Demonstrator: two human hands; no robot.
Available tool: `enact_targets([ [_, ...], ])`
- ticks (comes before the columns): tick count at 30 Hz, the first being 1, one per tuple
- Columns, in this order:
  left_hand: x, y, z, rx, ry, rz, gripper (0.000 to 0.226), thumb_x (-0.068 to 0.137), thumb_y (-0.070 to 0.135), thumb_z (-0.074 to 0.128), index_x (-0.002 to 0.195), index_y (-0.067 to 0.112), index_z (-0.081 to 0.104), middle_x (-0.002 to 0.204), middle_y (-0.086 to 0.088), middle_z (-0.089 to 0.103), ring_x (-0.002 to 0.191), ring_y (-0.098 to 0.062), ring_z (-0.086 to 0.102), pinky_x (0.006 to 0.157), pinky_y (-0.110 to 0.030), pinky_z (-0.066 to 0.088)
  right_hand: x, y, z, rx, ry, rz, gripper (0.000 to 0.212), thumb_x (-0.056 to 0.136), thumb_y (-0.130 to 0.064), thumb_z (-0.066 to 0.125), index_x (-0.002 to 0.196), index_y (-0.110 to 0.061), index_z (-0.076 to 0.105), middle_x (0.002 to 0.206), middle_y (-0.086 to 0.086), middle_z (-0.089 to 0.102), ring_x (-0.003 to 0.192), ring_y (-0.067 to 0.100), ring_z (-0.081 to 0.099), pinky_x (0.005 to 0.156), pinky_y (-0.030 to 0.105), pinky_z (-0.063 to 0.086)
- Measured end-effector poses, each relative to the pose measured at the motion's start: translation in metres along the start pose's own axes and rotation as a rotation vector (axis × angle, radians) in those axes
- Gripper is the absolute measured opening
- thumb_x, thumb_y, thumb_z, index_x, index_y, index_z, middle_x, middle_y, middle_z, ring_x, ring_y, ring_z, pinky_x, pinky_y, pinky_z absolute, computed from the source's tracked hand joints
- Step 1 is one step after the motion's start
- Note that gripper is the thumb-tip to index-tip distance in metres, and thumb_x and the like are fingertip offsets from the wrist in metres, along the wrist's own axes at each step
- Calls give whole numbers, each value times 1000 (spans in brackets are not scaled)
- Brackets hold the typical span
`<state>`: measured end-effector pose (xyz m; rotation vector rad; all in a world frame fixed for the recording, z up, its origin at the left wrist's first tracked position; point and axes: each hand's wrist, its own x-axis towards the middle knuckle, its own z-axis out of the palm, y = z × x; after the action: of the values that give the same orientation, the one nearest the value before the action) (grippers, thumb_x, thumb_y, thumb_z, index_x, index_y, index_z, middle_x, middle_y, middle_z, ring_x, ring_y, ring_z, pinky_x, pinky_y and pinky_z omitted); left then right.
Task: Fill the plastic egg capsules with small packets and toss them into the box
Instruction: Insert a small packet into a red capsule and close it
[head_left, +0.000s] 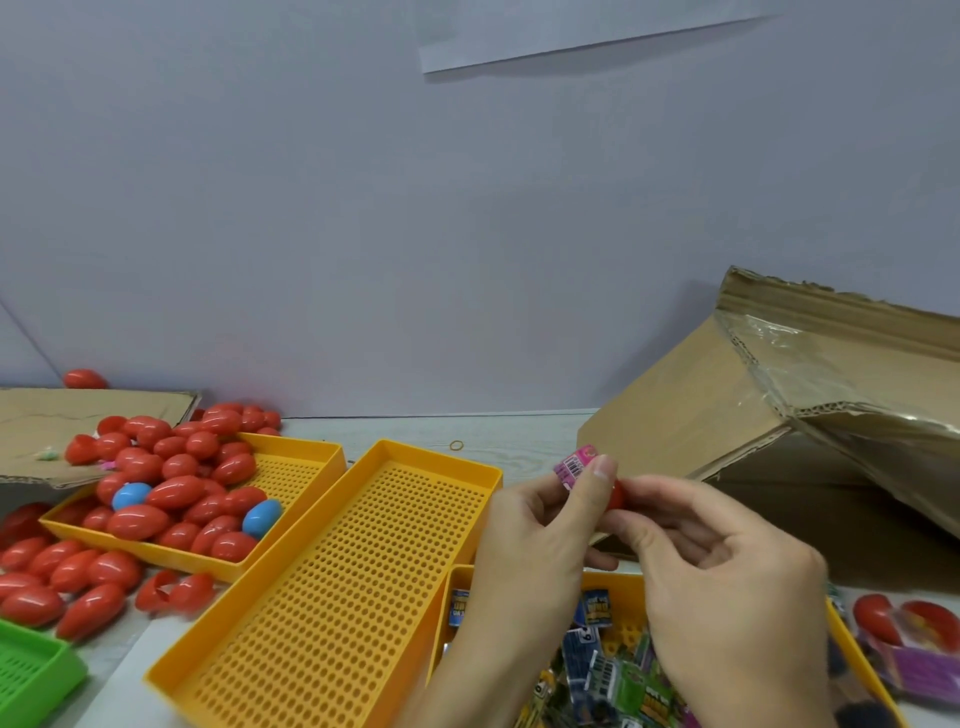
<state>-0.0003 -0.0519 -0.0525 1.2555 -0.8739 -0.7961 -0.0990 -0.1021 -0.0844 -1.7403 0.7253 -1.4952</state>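
My left hand (540, 525) pinches a small pink packet (573, 464) between thumb and fingers. My right hand (722, 577) grips a red egg capsule (616, 494), mostly hidden by my fingers, right against the packet. A yellow tray (857, 670) under my hands holds several small packets (602, 670). A heap of red egg capsules (171, 467) with two blue ones fills a yellow tray (306, 457) at the left. The cardboard box (769, 415) lies on its side at the right, its open flap behind my hands.
An empty perforated yellow tray (332, 587) lies in the middle. More red capsules (67, 577) lie loose on the table at the left, beside a green tray (31, 670). A flat cardboard sheet (62, 421) sits at the far left. Red capsules and purple wrapping (904, 629) are at the right edge.
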Motion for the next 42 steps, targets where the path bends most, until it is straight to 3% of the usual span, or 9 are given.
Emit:
enact_targets([
  [5, 1, -1, 2, -38, -12, -9, 38, 92, 42, 56, 88, 9, 74, 90, -17, 75, 79, -22, 74, 48, -16, 50, 0, 2, 4, -21, 35, -26, 48, 69, 1, 82, 83, -43, 69, 75, -12, 74, 65, -1, 71, 55, 13, 56],
  [10, 2, 1, 4, -121, -4, -7, 40, 89, 44, 56, 81, 8, 71, 85, -13, 74, 81, -24, 74, 61, -21, 56, 1, -3, 3, 32, -11, -34, 26, 70, -22, 80, 87, -39, 71, 82, -12, 73, 72, 9, 72, 58, 27, 60],
  [13, 2, -1, 0, -112, -60, -18, 35, 91, 42, 54, 77, 18, 74, 89, -12, 76, 84, -23, 75, 58, -20, 55, 4, -8, -1, -128, -84, -79, 52, 69, -11, 84, 105, -42, 64, 101, -20, 62, 93, 5, 64, 65, 21, 53],
  [15, 3, -2, -3, -89, -87, -12, 33, 89, 43, 55, 80, 16, 72, 94, -16, 76, 91, -27, 74, 67, -26, 59, 6, -7, -6, -153, -158, -77, 69, 71, -7, 83, 122, -45, 57, 114, -26, 57, 107, -2, 58, 71, 20, 51],
  [18, 2, -1, -7, -57, -175, -18, 33, 91, 44, 53, 82, 20, 74, 92, -10, 77, 87, -20, 74, 67, -22, 58, 5, -7, -8, -81, -256, -36, 78, 76, 0, 78, 130, -50, 51, 123, -27, 59, 107, -6, 60, 74, 14, 53],
  [21, 0, 0, -7, -55, -254, -41, 30, 90, 47, 51, 78, 34, 76, 80, 2, 77, 71, -6, 71, 56, -15, 50, 3, -8, -8, 3, -283, -10, 80, 79, 10, 72, 129, -49, 51, 117, -24, 63, 102, -5, 63, 71, 9, 54],
  [29, 4, -10, -11, -62, -253, -96, 31, 89, 52, 53, 79, 34, 75, 79, -2, 75, 74, -11, 71, 58, -20, 52, 2, -6, -6, 14, -286, 11, 83, 80, 12, 69, 124, -55, 47, 114, -28, 59, 104, -8, 57, 63, 7, 52],
  [34, 5, -11, -7, -141, -225, -130, 41, 93, 56, 43, 91, 33, 76, 80, -1, 75, 81, -14, 72, 70, -27, 53, 2, -5, -9, 74, -309, 76, 76, 79, 6, 74, 117, -57, 54, 113, -23, 61, 102, -1, 59, 72, 8, 53],
  [42, 5, -23, -1, -200, -190, -177, 46, 85, 64, 51, 80, 26, 76, 81, -8, 72, 80, -22, 71, 73, -32, 55, 4, -2, -10, 117, -259, 89, 68, 79, 6, 73, 115, -49, 56, 113, -16, 64, 96, 4, 62, 70, 10, 53],
])
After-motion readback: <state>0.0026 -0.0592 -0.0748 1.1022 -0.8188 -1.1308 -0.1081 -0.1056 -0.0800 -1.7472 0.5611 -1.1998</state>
